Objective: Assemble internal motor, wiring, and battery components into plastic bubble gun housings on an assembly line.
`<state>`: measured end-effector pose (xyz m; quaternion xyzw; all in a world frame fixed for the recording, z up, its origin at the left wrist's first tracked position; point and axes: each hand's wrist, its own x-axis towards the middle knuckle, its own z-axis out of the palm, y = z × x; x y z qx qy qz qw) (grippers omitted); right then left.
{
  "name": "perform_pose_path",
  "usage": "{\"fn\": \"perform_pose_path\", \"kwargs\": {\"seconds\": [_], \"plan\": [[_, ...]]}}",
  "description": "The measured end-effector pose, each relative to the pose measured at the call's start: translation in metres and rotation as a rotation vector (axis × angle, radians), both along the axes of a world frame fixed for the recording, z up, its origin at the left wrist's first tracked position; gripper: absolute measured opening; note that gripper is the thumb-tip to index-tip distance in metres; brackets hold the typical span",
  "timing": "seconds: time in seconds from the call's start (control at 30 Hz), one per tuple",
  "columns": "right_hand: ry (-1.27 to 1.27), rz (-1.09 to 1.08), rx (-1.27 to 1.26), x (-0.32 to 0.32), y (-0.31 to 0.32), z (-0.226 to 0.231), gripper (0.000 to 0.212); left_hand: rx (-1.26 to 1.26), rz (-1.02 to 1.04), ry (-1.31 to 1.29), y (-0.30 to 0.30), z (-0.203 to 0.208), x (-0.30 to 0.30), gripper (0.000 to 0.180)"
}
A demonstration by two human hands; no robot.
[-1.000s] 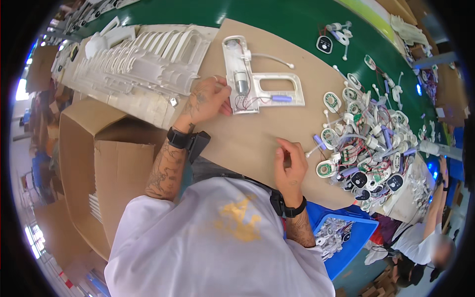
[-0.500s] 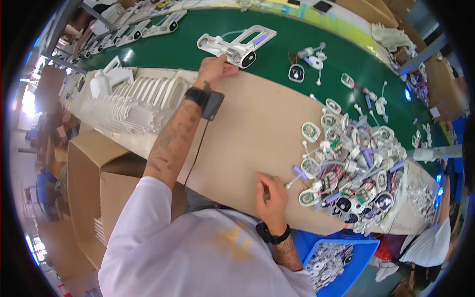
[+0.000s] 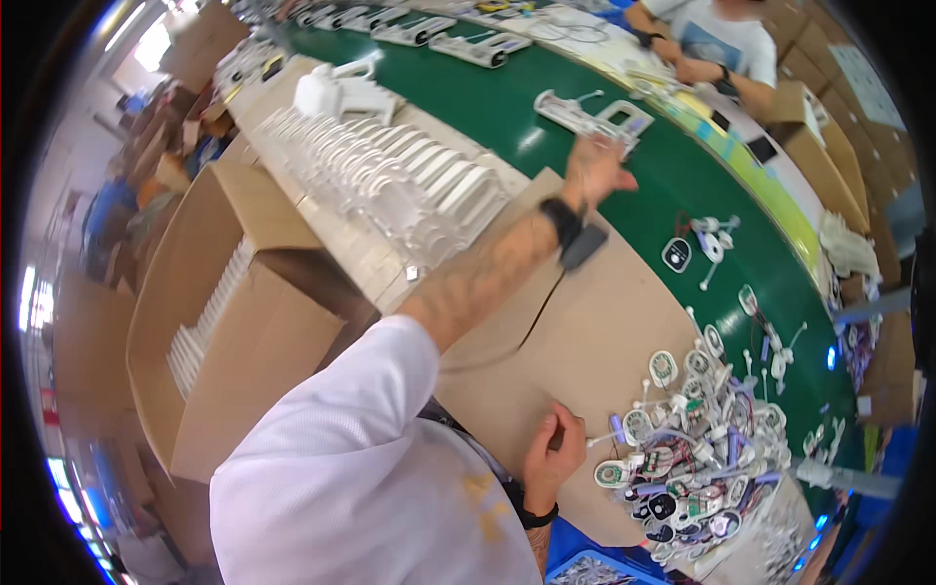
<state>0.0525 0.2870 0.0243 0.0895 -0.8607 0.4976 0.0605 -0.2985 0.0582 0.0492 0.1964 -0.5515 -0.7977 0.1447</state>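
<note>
My left hand (image 3: 592, 174) reaches out over the green belt at a white handle-shaped plastic housing (image 3: 591, 119). The thumb stands apart; the other fingers are blurred and partly hidden at the housing's near edge, so I cannot tell how firmly they touch it. My right hand (image 3: 556, 448) hovers at or rests on the brown cardboard sheet (image 3: 595, 322), fingers loosely curled with a gap and nothing seen in them. Just right of it lies a heap of wired small parts (image 3: 707, 458): white rings, green circuit boards, purple cylinders and dark oval faces.
White shells (image 3: 390, 175) stand in rows left of the sheet. An open cardboard box (image 3: 263, 322) sits at the left. More housings (image 3: 478, 47) and loose wired parts (image 3: 707, 244) lie on the belt (image 3: 526, 83). A blue bin (image 3: 624, 570) stands below; another person (image 3: 721, 49) works across.
My view has swung left, so the scene sits further right. My left arm stretches farther out, its hand still at the housing. My right hand stays beside the heap, loosely curled.
</note>
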Motion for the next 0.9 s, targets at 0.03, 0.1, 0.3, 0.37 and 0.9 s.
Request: {"fn": "perform_pose_path", "kwargs": {"seconds": [0.03,0.1,0.3,0.37,0.9], "plan": [[0.006,0.052,-0.018,-0.004,-0.005,0.001,0.021,-0.09,-0.133,0.116,-0.009,0.012,0.032,0.03],[0.016,0.075,-0.053,-0.003,-0.01,0.003,0.021,-0.944,-0.452,0.425,-0.037,0.065,0.142,0.037],[-0.046,0.138,-0.038,-0.006,-0.024,0.012,0.021,-2.2,-0.424,0.057,-0.169,0.118,0.301,0.057],[-0.076,0.133,-0.022,-0.005,-0.023,0.013,0.021,-2.3,-0.463,-0.008,-0.18,0.116,0.306,0.052],[-0.267,0.241,-0.123,-0.077,-0.081,0.046,0.048,-1.49,-0.281,0.226,-0.036,0.016,0.341,0.058]]}}
